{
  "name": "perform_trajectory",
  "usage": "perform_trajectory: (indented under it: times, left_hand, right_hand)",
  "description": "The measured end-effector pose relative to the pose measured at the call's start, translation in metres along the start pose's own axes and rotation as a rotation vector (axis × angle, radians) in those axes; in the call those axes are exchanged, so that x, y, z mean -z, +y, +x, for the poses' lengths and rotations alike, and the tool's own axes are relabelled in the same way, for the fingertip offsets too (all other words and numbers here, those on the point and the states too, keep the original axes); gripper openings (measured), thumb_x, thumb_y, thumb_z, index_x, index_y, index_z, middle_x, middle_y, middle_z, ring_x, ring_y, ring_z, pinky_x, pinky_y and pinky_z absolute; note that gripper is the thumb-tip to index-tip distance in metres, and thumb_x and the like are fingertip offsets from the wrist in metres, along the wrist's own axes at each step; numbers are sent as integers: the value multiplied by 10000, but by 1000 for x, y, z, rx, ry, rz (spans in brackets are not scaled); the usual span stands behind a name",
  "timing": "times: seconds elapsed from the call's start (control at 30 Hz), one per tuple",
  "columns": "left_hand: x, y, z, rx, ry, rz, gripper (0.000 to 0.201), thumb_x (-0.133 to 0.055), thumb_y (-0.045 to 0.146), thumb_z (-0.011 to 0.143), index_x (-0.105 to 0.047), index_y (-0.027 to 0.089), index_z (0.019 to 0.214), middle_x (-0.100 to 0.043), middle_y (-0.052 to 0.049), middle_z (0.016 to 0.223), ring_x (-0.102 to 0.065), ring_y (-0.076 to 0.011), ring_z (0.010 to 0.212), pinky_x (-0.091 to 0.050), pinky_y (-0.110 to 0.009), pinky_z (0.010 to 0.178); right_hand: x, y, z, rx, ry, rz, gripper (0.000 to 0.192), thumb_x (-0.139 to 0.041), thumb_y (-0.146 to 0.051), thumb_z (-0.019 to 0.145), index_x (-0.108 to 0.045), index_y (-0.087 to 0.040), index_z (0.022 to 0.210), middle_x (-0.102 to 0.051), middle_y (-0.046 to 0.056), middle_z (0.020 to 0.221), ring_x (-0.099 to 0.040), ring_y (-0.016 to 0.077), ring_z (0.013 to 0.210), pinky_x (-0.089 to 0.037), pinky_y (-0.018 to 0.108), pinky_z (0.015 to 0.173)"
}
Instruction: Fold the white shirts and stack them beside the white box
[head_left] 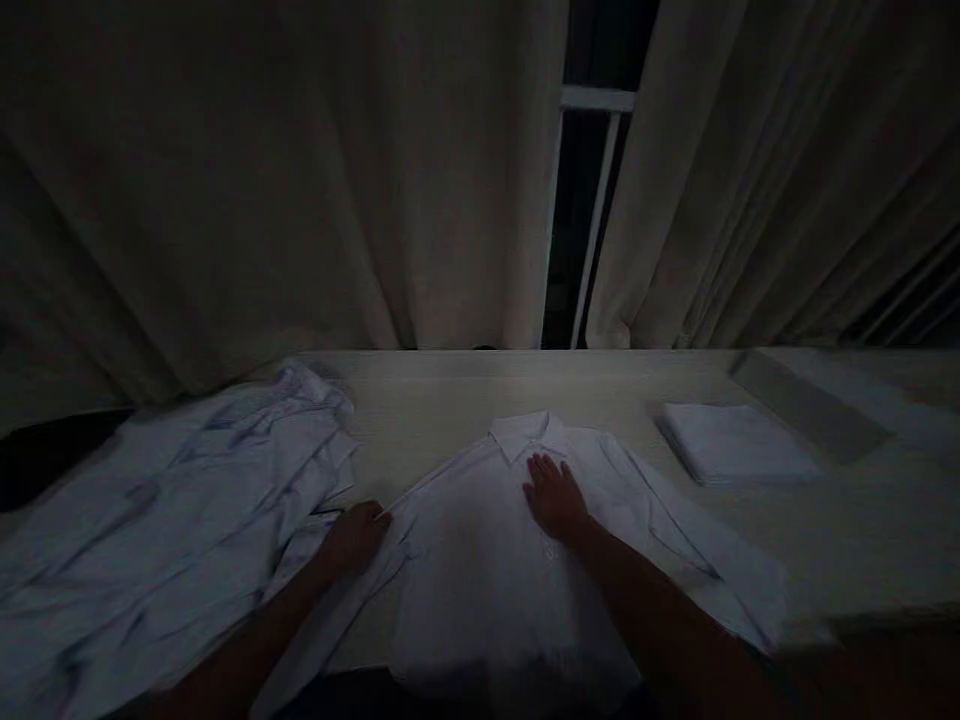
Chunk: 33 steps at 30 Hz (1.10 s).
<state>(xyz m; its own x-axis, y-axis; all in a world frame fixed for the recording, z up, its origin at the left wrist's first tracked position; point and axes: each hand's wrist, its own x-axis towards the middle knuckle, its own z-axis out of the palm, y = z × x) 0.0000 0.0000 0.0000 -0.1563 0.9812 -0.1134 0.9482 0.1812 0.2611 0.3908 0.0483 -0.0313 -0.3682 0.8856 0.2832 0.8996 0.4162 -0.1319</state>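
A white long-sleeved shirt point(472, 560) lies front up on the pale table point(420, 385), its collar toward the far side. My left hand point(358, 535) is closed on the shirt's left-side sleeve near the shoulder, pinching the cloth. Just below the collar, my right hand point(555, 495) rests flat on the shirt's chest with its fingers stretched out. The sleeve on the right spreads out across the table. The shirt's lower hem is dim at the near table edge.
A large heap of white shirts point(202, 480) covers the left side. On the right sits a neat stack of folded white cloth point(739, 442), with a flat grey-white sheet point(817, 400) beyond it. Curtains point(450, 180) hang behind the table, parted at a dark window point(585, 220).
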Motion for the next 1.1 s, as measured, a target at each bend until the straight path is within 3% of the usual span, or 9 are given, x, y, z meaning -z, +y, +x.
perform_trajectory:
  times: [0.17, 0.27, 0.43, 0.6, 0.7, 0.77, 0.9, 1.0, 1.1]
  left_hand:
    - [37, 2, 16, 52, 115, -19, 385, -344, 398, 895, -647, 179, 987, -720, -97, 1008, -667, -226, 925, -466, -306, 798]
    - [50, 11, 30, 37, 143, -18, 384, -354, 427, 904, -646, 199, 1004, -721, -86, 1033, -664, -221, 948, -462, -298, 812]
    - [49, 21, 45, 6, 139, 13, 388, -344, 415, 924, -645, 189, 1020, -723, -100, 1016, -666, -211, 954, -454, -293, 828]
    - [43, 13, 55, -4, 115, 54, 386, -343, 385, 927, -655, 172, 1009, -716, -116, 1019, -666, -208, 966, -450, -290, 838]
    - [46, 7, 63, -1, 102, 85, 394, -341, 385, 923, -655, 168, 1018, -709, -131, 1047, -660, -221, 989, -448, -305, 850]
    - [49, 2, 64, 12, 84, 109, 413, -344, 416, 917, -656, 168, 1025, -706, -139, 1055, -660, -235, 984, -453, -319, 837]
    - [52, -8, 49, 14, 5, 166, 428, -474, 531, 834, -668, 184, 992, -710, -133, 1028, -662, -253, 937, -466, -330, 785]
    - [55, -21, 21, 13, -53, 224, 324, -578, 399, 756, -675, 183, 977, -710, -132, 999, -666, -252, 913, -470, -335, 780]
    - [63, -38, -14, 79, -43, 298, 277, -505, 258, 766, -669, 155, 963, -700, -169, 980, -671, -281, 886, -476, -382, 762]
  right_hand:
    - [16, -7, 5, -20, -73, -12, 551, -285, -375, 1011, -360, -122, 1495, -336, 155, 1551, -267, 311, 1442, -156, 549, 1147]
    - [24, -27, 21, 25, -128, -10, 494, -372, -262, 966, -480, -48, 1398, -420, 246, 1475, -357, 363, 1382, -187, 588, 1119]
    - [25, -79, 65, 182, -143, 45, 446, -362, -146, 942, -523, -129, 1358, -521, 146, 1420, -449, 229, 1316, -294, 398, 1112]
    - [1, -117, 103, 252, -256, 119, 509, -310, -396, 1007, -366, -243, 1489, -332, 83, 1568, -292, 284, 1429, -219, 526, 1139]
    - [-18, -130, 111, 140, -346, 159, 670, -263, -649, 957, -264, -307, 1534, -175, 83, 1622, -130, 366, 1474, -99, 657, 1113]
    - [-26, -135, 111, 60, -319, 150, 754, -206, -731, 920, -205, -318, 1551, -98, 75, 1634, -26, 370, 1485, -11, 664, 1110]
    - [-30, -133, 115, 11, -251, 126, 754, -143, -741, 916, -187, -338, 1552, -68, 40, 1640, 14, 326, 1492, 53, 595, 1131]
    - [-27, -127, 121, 1, -290, 125, 764, -126, -747, 910, -187, -338, 1552, -73, 33, 1641, 8, 322, 1493, 48, 584, 1133]
    - [-23, -123, 124, -15, -341, 117, 761, -126, -748, 908, -179, -347, 1552, -62, 20, 1642, 19, 322, 1492, 22, 575, 1137]
